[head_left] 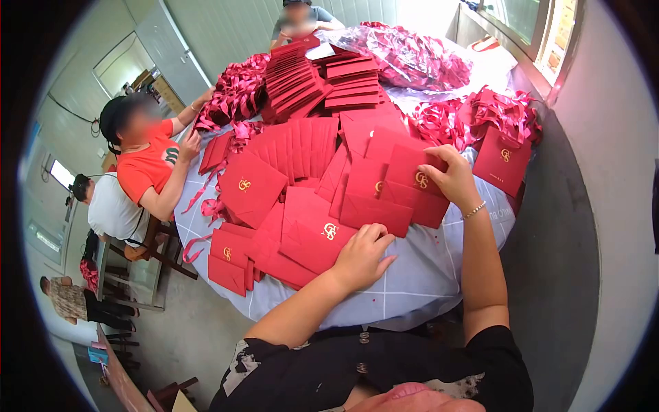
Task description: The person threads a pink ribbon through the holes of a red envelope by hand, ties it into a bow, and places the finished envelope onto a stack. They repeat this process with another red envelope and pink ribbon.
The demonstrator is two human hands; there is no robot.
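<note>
My right hand reaches over a flat red paper bag with a gold logo, its thumb and fingers closed at the bag's upper right edge. My left hand lies palm down, fingers slightly apart, at the right edge of another red paper bag with the same logo. Between the two hands, a folded red bag overlaps others. More flat bags spread around them, including a fanned row beyond my left hand.
The round table has a pale checked cloth. Tall stacks of red bags, red ribbon heaps and a clear plastic sack sit farther back. A person in an orange shirt works at left; another person sits opposite. A wall stands at right.
</note>
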